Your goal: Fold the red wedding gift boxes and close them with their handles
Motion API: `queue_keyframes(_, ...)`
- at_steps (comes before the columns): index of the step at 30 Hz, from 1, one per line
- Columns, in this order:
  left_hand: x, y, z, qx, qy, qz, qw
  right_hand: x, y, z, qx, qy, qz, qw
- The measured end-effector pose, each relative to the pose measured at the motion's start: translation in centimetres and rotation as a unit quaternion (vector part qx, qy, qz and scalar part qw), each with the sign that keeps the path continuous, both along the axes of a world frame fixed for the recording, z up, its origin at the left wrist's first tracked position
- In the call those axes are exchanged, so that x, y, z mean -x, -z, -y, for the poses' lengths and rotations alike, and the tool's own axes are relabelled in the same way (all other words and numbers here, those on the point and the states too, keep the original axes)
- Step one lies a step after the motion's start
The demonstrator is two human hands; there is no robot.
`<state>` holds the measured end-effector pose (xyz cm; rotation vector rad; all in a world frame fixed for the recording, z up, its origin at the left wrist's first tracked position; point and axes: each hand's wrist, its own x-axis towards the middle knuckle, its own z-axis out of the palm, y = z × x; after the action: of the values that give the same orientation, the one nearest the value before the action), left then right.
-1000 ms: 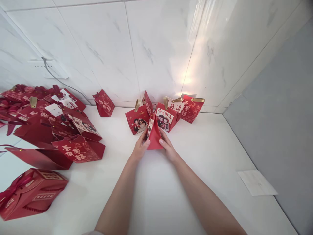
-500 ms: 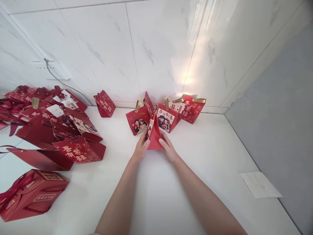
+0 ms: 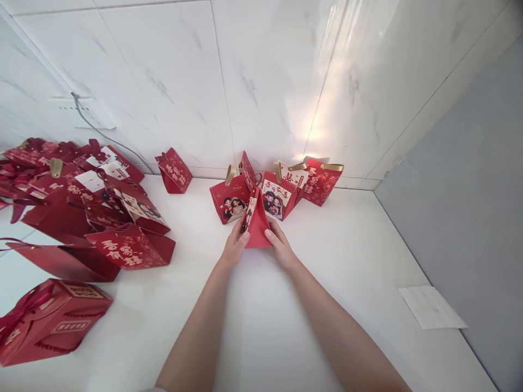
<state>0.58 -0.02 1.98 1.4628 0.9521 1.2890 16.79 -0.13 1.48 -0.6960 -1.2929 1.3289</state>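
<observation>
A small red paper gift box [image 3: 258, 226] stands on the white surface [image 3: 261, 326] in front of me, narrow at the top. My left hand [image 3: 233, 247] presses its left side with the fingers closed against it. My right hand [image 3: 281, 247] holds its right side, thumb on the red face. Just behind it stand three more red boxes with gold handles: one with a cartoon couple [image 3: 229, 200], a second one [image 3: 278, 196] and a third one [image 3: 321, 178] near the wall corner.
A heap of red gift boxes and flat box blanks [image 3: 81, 212] covers the left side. One red box [image 3: 174, 171] stands alone by the tiled wall. A closed box with a ribbon [image 3: 44, 318] lies at the near left. A white paper sheet [image 3: 431, 306] lies at the right by a grey panel.
</observation>
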Motion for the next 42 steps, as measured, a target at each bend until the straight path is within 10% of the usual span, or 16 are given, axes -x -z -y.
queue_keyframes(42,-0.08,-0.19,-0.05,0.016,-0.013,0.01,1.0,0.15,0.01,-0.09,0.011,0.009,0.005,1.0)
